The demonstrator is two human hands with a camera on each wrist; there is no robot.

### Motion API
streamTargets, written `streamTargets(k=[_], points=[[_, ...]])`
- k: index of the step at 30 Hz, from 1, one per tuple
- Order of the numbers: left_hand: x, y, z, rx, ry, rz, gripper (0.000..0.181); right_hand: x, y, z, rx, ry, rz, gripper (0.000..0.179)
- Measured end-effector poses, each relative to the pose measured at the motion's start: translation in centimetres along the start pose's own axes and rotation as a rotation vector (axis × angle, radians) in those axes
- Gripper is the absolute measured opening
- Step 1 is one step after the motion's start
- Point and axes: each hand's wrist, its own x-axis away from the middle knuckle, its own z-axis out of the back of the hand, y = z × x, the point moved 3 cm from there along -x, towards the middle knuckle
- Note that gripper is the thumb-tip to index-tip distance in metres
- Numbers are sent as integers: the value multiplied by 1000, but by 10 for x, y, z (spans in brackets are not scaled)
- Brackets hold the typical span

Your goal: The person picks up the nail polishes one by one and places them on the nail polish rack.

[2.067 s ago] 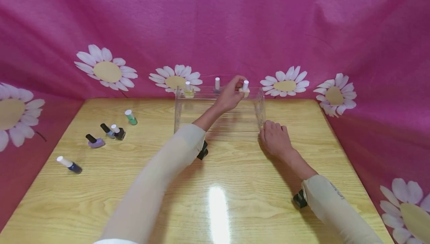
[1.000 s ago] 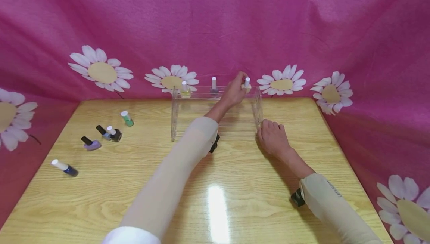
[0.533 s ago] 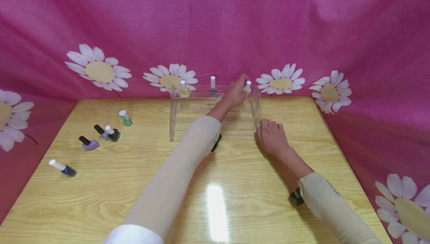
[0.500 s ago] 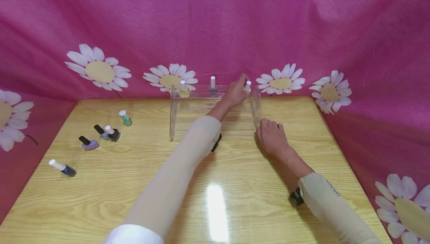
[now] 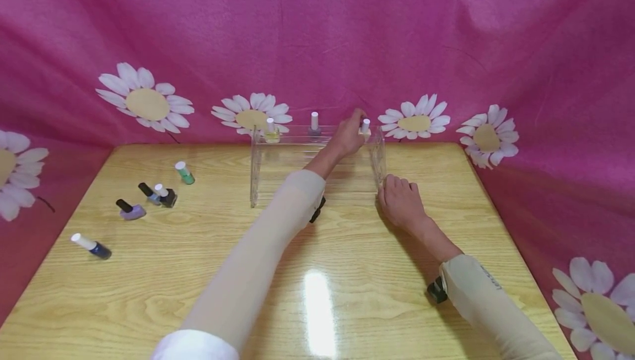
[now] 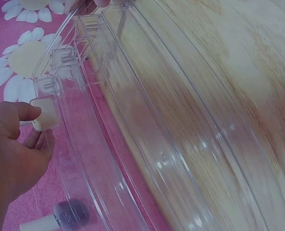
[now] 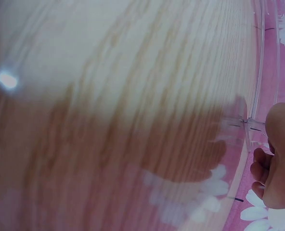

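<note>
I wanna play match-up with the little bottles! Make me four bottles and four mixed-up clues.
Bottles:
1. cream bottle
2. yellow bottle
3. dark blue bottle
4. light purple bottle

Clues:
A. has a black cap
B. at the left end of the clear rack
C. held by the left hand
D. nearest the front of the table

Pairs: 1-C, 2-B, 3-D, 4-A

At the right end of the rack (image 5: 255, 175)'s top tier, we see the left hand (image 5: 349, 133) holding a bottle (image 5: 365, 125). Left of that grip, on the same tier, stand a middle bottle (image 5: 315, 123) and an end bottle (image 5: 272, 135); farther left and nearer us, five loose bottles (image 5: 133, 212) share the table (image 5: 397, 316). The right hand (image 5: 402, 200) touches the rack's side, before and right of the grip.
</note>
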Motion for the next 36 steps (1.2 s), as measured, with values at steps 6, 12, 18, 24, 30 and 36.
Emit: streamTargets(k=[6, 12, 18, 24, 30, 36], points=[[3, -4, 5, -12, -19, -7, 59, 0, -1, -1, 0, 3, -1, 25], [14, -9, 8, -39, 5, -61, 63, 0, -1, -2, -18, -19, -7, 26], [28, -13, 15, -74, 38, -131, 64, 0, 1, -3, -15, -35, -6, 27], [46, -17, 25, -56, 19, -213, 67, 0, 1, -3, -20, -54, -17, 27], [67, -23, 41, -2, 43, -244, 63, 1, -1, 0, -30, -38, -9, 25], [87, -32, 58, 31, 82, -254, 60, 1, 0, -2, -37, -41, -8, 26]])
